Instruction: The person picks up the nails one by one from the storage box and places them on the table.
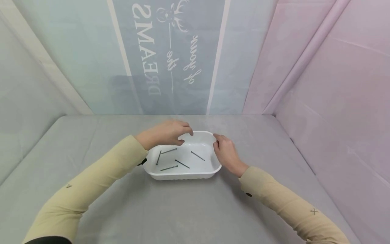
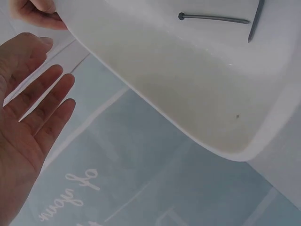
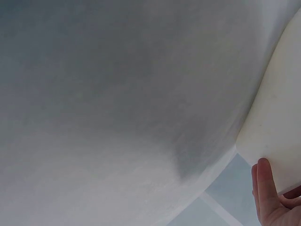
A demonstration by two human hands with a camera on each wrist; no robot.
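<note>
A white rectangular tray (image 1: 186,176) sits on the grey surface, with several dark nails (image 1: 182,164) scattered over its floor. My left hand (image 1: 166,133) hovers over the tray's back left side, holding nothing; the left wrist view shows its fingers (image 2: 54,101) spread and apart from the rim. At the right end, my right hand (image 1: 226,152) grips the tray's rim near the back corner. In the right wrist view, fingers (image 3: 265,181) of that hand lie against the tray's outer wall (image 3: 277,113). Two nails (image 2: 214,18) are visible in the left wrist view.
Grey cloth (image 1: 182,210) covers the flat surface beneath the tray. A blue-grey printed curtain (image 1: 170,84) with white lettering rises behind it. Pinkish fabric (image 1: 335,112) borders the right side, and pale fabric (image 1: 27,101) the left.
</note>
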